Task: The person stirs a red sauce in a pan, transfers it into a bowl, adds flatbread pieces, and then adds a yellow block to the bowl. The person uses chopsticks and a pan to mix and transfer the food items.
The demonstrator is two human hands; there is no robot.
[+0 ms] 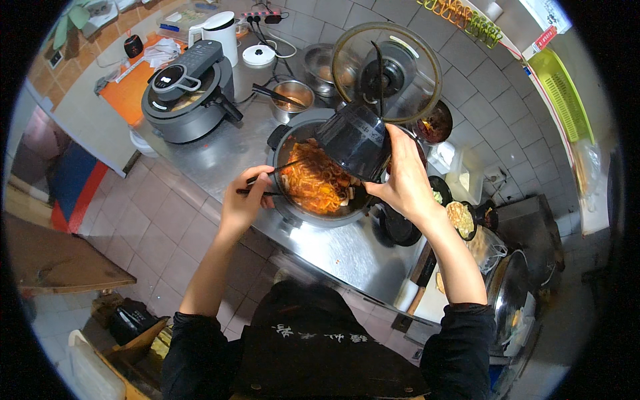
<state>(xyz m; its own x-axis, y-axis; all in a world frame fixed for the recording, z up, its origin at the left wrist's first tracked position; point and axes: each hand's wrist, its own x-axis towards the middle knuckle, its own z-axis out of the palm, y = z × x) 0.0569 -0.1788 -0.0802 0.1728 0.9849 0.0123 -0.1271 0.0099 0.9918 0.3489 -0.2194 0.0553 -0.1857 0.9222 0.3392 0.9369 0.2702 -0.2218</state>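
A round pot on the steel counter holds noodles in reddish sauce with vegetable pieces. At its left rim my left hand grips a pair of black chopsticks, their tips over the food. My right hand holds a black bowl, tipped on its side above the pot's upper right part; its mouth cannot be seen well. Beyond the bowl stands a raised glass lid with a metal rim. Another pair of black chopsticks rests in a small steel pot.
A grey electric cooker and a white kettle stand at the left. Steel bowls lie behind the pot. Along the right are a black dish with food, a plastic container and a cleaver-like tool's wooden handle.
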